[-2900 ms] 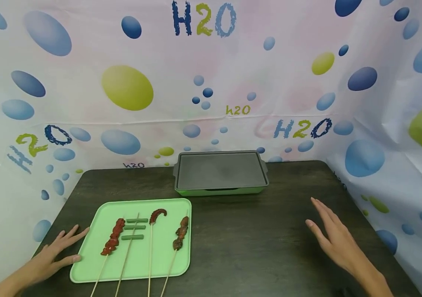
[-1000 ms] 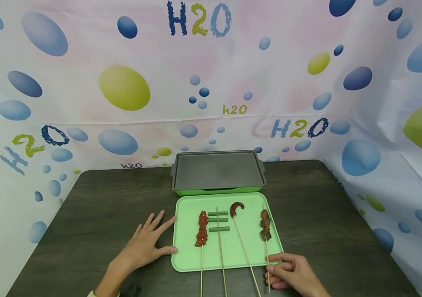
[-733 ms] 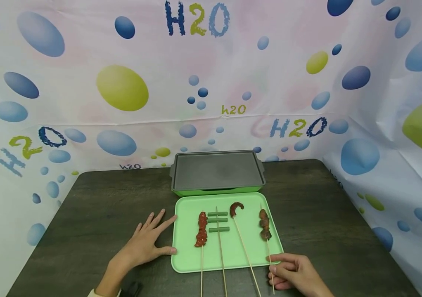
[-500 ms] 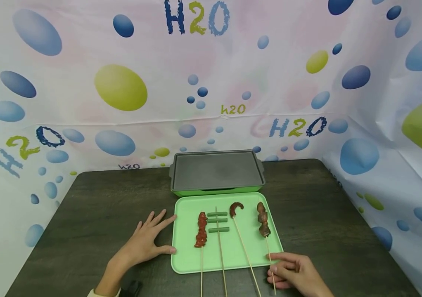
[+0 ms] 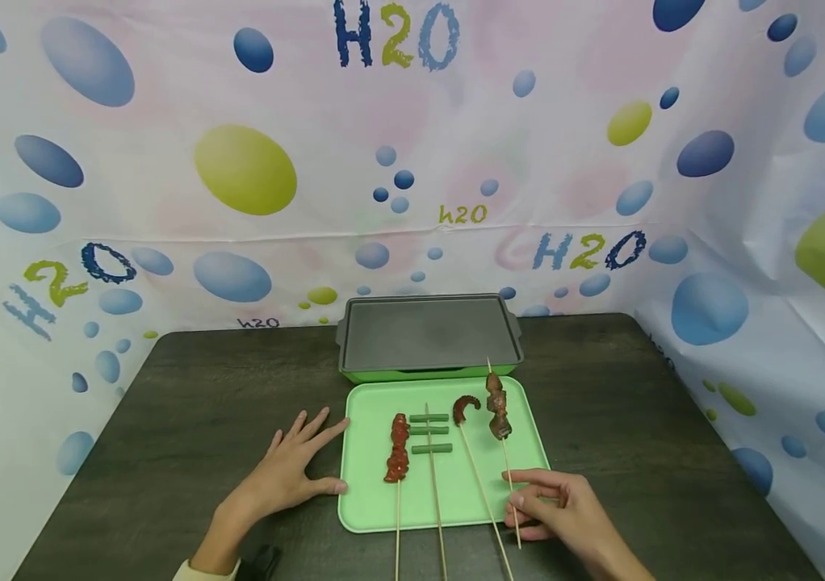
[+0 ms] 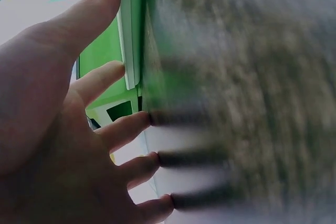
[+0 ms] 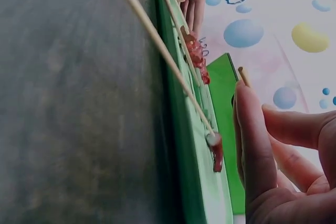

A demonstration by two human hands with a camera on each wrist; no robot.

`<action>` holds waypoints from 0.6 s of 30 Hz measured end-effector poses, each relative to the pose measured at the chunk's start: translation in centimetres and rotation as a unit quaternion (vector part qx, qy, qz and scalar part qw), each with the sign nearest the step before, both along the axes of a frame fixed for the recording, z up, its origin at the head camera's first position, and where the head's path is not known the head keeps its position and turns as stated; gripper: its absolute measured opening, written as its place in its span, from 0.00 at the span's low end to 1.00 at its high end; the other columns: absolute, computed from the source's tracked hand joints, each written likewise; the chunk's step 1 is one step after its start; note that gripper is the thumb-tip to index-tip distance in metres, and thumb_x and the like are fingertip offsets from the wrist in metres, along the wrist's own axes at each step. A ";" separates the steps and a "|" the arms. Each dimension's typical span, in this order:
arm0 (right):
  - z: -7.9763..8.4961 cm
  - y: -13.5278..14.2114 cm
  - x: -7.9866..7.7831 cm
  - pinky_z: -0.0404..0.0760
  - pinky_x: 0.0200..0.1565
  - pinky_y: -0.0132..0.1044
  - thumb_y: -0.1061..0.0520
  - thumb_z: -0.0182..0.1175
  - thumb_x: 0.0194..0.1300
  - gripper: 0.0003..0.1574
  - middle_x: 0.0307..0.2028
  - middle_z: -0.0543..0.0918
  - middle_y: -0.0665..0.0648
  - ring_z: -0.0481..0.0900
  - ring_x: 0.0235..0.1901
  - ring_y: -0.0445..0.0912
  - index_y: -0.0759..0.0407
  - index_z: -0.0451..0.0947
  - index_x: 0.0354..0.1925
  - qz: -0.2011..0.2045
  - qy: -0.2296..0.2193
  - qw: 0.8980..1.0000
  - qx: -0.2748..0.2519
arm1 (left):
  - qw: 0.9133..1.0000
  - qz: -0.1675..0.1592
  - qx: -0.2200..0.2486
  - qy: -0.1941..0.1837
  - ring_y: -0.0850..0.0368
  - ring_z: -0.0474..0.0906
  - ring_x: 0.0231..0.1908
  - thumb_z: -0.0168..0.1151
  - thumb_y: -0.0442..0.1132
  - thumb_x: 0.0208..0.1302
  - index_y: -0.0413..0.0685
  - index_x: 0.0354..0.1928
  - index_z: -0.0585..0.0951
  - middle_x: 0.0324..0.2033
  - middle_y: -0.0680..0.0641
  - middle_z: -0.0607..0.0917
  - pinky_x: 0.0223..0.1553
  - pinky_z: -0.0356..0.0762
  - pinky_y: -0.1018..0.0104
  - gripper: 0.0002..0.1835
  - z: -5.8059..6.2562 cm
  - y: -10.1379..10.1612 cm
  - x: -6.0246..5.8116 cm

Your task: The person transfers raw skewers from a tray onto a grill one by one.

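My right hand (image 5: 561, 508) pinches the stick of a brown meat skewer (image 5: 498, 407), raised over the right part of a light green tray (image 5: 372, 504). In the right wrist view the stick's end (image 7: 244, 76) pokes out between thumb and fingers. My left hand (image 5: 274, 484) has its fingers spread, with thumb and index finger touching the tray's left rim; the left wrist view shows its other fingertips on the table. On the tray lie a red meat skewer (image 5: 397, 452), a skewer with green stalks (image 5: 431, 449) and a curled tentacle skewer (image 5: 460, 410).
Right behind the tray stands a flat dark grill (image 5: 430, 331) with a green base, near the back edge of the dark wooden table (image 5: 638, 420). Stick ends hang past the tray's front rim. A patterned curtain (image 5: 340, 145) rises behind.
The tray has shifted from the left to in front of the grill. My right hand has taken hold of the brown meat skewer and lifted it, moving forward and left.
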State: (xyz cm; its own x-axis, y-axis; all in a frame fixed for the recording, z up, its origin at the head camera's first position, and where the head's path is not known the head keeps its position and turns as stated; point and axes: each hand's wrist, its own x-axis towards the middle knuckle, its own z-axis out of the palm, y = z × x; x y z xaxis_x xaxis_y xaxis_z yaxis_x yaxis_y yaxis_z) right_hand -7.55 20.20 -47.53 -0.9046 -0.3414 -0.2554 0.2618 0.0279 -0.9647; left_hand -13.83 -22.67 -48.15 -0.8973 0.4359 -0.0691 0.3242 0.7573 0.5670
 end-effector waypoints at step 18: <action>1.4 -5.1 -3.2 0.88 0.37 0.48 0.65 0.65 0.70 0.29 0.39 0.86 0.74 0.90 0.35 0.51 0.82 0.73 0.62 0.021 0.070 0.997 -0.013 | 1.000 0.001 -0.002 0.002 0.22 0.44 0.75 0.73 0.64 0.56 0.54 0.79 0.66 0.77 0.33 0.57 0.62 0.41 0.15 0.51 0.4 0.1 0.0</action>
State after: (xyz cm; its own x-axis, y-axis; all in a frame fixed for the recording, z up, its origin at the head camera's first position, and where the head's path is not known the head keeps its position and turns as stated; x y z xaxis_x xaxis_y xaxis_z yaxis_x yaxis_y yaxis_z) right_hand -10.70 15.09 -46.11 -0.9157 -0.3841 -0.1182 0.1233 0.0114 -0.9923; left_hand -13.80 -22.59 -47.74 -0.8981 0.4346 -0.0671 0.3256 0.7598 0.5627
